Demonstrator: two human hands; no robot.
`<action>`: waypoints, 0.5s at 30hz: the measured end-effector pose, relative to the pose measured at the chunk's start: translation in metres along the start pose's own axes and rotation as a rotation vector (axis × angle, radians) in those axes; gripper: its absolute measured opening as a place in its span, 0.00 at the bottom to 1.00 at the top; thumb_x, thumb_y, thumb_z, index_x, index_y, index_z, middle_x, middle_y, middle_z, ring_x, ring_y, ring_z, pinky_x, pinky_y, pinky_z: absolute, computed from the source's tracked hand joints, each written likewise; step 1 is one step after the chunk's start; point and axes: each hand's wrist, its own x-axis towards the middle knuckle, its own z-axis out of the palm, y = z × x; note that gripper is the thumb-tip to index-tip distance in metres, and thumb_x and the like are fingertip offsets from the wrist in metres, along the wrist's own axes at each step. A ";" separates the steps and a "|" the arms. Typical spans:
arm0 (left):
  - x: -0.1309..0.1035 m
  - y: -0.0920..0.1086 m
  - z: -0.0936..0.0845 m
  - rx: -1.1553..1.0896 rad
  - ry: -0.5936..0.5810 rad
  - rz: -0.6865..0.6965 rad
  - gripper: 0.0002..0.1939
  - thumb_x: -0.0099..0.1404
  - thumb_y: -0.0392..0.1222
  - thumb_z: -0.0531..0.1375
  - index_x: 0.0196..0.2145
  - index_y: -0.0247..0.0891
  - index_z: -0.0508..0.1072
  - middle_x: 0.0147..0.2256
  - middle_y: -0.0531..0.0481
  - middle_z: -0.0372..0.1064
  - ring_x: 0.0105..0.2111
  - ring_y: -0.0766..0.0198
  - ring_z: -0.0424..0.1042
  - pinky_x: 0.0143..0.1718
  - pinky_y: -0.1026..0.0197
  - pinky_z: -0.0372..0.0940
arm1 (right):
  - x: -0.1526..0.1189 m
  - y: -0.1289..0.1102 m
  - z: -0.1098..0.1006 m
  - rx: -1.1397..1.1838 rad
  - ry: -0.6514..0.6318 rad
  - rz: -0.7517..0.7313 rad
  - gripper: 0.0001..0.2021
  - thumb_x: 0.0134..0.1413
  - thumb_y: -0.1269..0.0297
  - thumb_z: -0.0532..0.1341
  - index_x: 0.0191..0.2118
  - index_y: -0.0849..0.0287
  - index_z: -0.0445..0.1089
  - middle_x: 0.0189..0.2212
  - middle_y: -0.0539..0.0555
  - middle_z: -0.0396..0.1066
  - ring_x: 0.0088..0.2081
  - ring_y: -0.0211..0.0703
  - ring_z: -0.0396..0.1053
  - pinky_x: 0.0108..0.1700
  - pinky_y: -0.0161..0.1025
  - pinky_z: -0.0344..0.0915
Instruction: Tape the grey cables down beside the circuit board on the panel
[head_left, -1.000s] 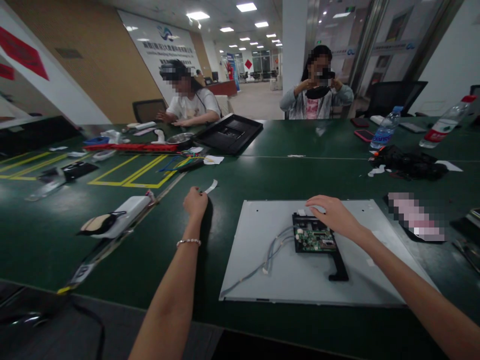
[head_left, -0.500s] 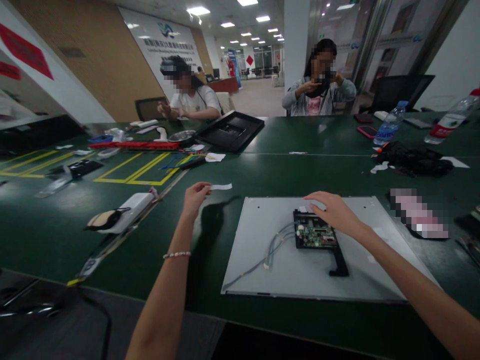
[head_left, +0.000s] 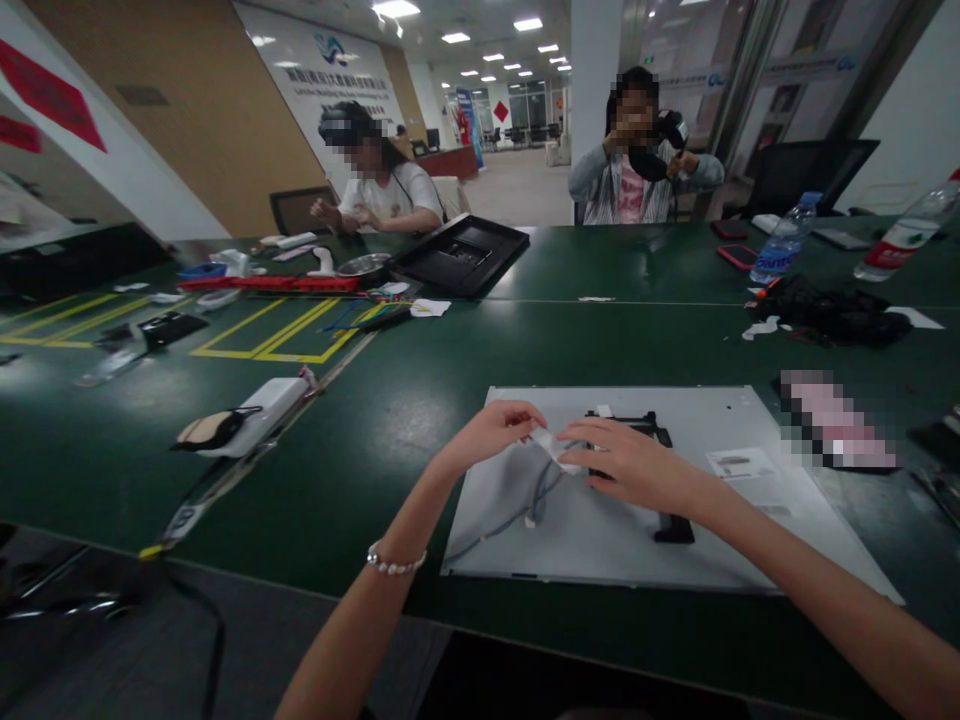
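A white strip (head_left: 553, 447) hangs between my two hands above a pale grey panel (head_left: 600, 545). My left hand (head_left: 499, 432) pinches its left end. At the strip's right end is my right hand (head_left: 626, 465), with its fingertips closed on it. Under my right hand lies a black bracket (head_left: 675, 530); the green circuit board seen earlier on it is covered by the hand. Grey-blue cables (head_left: 495, 525) run from the bracket to the panel's lower left. A white label (head_left: 741, 463) lies on the panel's right part.
The green table (head_left: 300, 510) holds a white device (head_left: 259, 415) at left, a black frame (head_left: 465, 258) at the back and a phone (head_left: 836, 420) at right. Bottles (head_left: 786, 238) and black cloth (head_left: 829, 312) are at back right. Two people (head_left: 390, 195) sit opposite.
My left hand has moved right over the panel with the white strip. My right hand has moved slightly left and down and now meets the strip. The person at right has lowered a black device.
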 end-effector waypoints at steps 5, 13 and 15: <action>-0.003 -0.002 0.007 0.070 -0.052 0.038 0.10 0.63 0.40 0.55 0.35 0.34 0.74 0.30 0.50 0.70 0.30 0.67 0.66 0.35 0.63 0.61 | 0.000 -0.001 0.011 -0.005 0.062 -0.055 0.09 0.62 0.71 0.56 0.40 0.60 0.74 0.44 0.56 0.75 0.47 0.43 0.70 0.52 0.45 0.66; -0.020 -0.002 0.020 0.402 0.236 0.028 0.12 0.63 0.36 0.53 0.42 0.36 0.73 0.36 0.48 0.70 0.34 0.64 0.69 0.39 0.59 0.64 | -0.005 -0.008 0.036 -0.017 0.027 0.003 0.08 0.62 0.71 0.56 0.41 0.61 0.73 0.42 0.56 0.76 0.44 0.44 0.72 0.48 0.45 0.68; -0.032 0.006 0.029 0.512 0.392 0.043 0.11 0.64 0.35 0.53 0.43 0.36 0.72 0.41 0.46 0.69 0.38 0.62 0.70 0.44 0.56 0.64 | -0.005 -0.012 0.042 -0.049 0.017 0.019 0.08 0.62 0.72 0.56 0.41 0.62 0.72 0.41 0.57 0.76 0.44 0.45 0.72 0.48 0.46 0.68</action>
